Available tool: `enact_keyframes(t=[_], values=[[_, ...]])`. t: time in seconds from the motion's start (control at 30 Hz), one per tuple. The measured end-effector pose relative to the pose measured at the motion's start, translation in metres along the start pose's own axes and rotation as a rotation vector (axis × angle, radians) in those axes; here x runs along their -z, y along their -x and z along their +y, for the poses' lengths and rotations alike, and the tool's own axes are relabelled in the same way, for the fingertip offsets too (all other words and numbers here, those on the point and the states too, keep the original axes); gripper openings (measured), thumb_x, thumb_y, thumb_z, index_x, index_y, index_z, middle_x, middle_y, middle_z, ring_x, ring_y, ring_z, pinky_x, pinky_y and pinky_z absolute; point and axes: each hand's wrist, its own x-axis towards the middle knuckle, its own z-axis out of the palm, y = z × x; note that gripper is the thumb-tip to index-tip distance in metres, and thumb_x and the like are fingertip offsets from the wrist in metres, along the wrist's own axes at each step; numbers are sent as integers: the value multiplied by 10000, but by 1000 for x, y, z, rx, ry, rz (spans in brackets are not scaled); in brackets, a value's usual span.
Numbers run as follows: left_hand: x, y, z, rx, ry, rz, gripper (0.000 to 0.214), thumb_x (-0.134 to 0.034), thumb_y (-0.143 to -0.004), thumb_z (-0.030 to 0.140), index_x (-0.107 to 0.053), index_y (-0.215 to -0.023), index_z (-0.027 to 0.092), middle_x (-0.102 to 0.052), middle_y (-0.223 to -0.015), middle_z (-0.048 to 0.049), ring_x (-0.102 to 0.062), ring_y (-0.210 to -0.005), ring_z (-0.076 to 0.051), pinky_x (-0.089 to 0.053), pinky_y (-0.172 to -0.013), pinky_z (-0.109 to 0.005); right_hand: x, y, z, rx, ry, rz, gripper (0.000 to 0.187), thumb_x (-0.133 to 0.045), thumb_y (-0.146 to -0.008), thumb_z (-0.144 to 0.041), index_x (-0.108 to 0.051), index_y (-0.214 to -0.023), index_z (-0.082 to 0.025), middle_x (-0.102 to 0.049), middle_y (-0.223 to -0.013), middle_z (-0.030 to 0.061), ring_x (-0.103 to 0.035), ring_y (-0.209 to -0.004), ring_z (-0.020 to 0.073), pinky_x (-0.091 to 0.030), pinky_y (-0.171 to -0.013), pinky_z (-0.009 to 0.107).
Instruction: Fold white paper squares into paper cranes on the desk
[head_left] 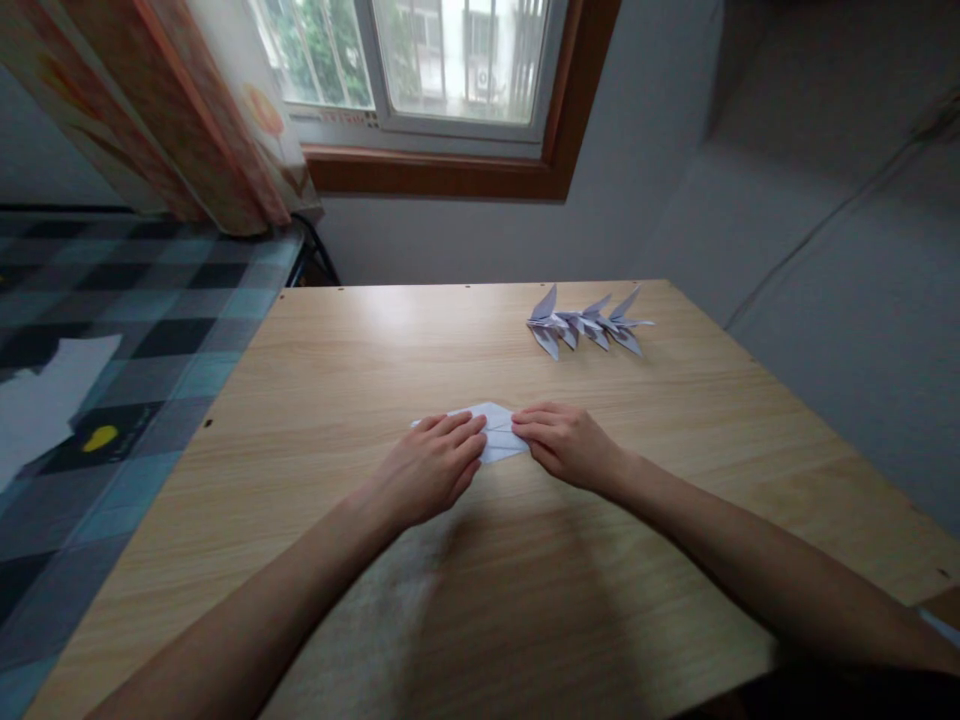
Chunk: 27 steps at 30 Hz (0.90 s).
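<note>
From the head camera, a person's two bare hands meet over a small sheet of white paper point(496, 430), which lies near the middle of a pale wooden table point(360, 350). The paper is flat and angular, with a blunt peak at its far edge and crease lines running across its face. The left hand point(439, 465) lies palm down over the paper's left part, its fingers extended and close together, pointing right; a thin tip of paper shows beyond it on the left. The right hand point(570, 445) covers the right end, its fingers bent slightly and held together, the tips touching the paper. Whether either hand pinches the paper or only presses on it cannot be told, since the undersides are hidden. The tabletop has a smooth, faintly glossy grain, with small dark spots along its edges and soft shadows on the near side. Farther off and to the right lies a row of folded paper shapes point(589, 322), pale, with pointed wing-like flaps spreading to both sides. On the left, a checked cloth point(225, 265) in blue, grey and black bears loose white sheets point(82, 375) with uneven outlines. At the far side, an orange floral curtain point(202, 110) hangs in folds beside a window point(457, 60) trimmed in brown. A thin cable point(817, 230) slants down the plain wall point(465, 235) at right.
</note>
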Motion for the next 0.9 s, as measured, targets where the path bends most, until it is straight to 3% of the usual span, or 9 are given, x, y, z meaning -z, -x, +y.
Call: enact_keyframes(t=[0.1,0.2,0.3,0.4,0.5,0.6,0.73,0.9], values=[[-1,0,-1,-19,-7,33,236,-483,-978,251,-650,-1125,172,-656,-1318,-97,-598,-1203,-272,-466,-970,-421,9,-18,-5,-324,-141,-68,157,-594,-903,-181,-749,-877,-172,-772,-877,73,-698,-817,195,-539,-794,319],[0,1,-2,-25,-15,52,218,-491,-975,256,-653,-1108,195,-675,-1229,-91,-610,-1116,-264,-469,-915,-419,13,-43,-2,-613,-273,-110,145,-673,-843,-204,-735,-960,-146,-755,-855,53,-677,-749,162,-496,-694,261],[1,1,-2,-40,-24,51,208,-495,-972,259,-656,-1091,204,-683,-1127,-83,-610,-1017,-253,-470,-859,-406,12,-62,6,-712,-316,-192,304,-753,-762,-206,-694,-1047,-119,-724,-857,41,-637,-730,137,-453,-649,227],[1,2,-2,-41,-35,78,205,-488,-980,276,-663,-1060,206,-683,-1059,-74,-599,-947,-241,-464,-819,-391,11,-73,7,-757,-415,-323,315,-771,-727,-209,-681,-1015,-120,-680,-749,-1,-583,-644,113,-404,-585,209],[-1,3,-2,-43,-24,110,200,-489,-984,291,-662,-1043,208,-682,-1027,-62,-593,-917,-231,-461,-799,-381,12,-78,3,-741,-486,-459,156,-754,-716,-223,-685,-815,-124,-590,-613,-46,-504,-568,94,-341,-535,212],[-3,5,-4,-27,5,163,170,-519,-971,297,-654,-1034,214,-674,-1050,-60,-588,-915,-227,-462,-807,-383,13,-78,-1,-646,-498,-496,120,-712,-713,-200,-632,-651,-134,-477,-538,-75,-429,-546,83,-294,-527,222],[-7,7,-8,103,53,333,181,-572,-933,307,-613,-1075,202,-620,-1199,-117,-576,-1041,-262,-466,-891,-426,12,-71,-3,-523,-511,-321,49,-659,-722,-148,-637,-680,-137,-579,-654,-43,-523,-644,108,-364,-602,218],[-7,6,-11,214,30,521,528,-640,-893,346,-455,-1349,154,-543,-1374,-195,-533,-1213,-317,-434,-981,-472,16,-64,-11,-213,-458,-92,83,-670,-743,-78,-637,-753,-153,-722,-992,58,-648,-894,163,-462,-821,265]])
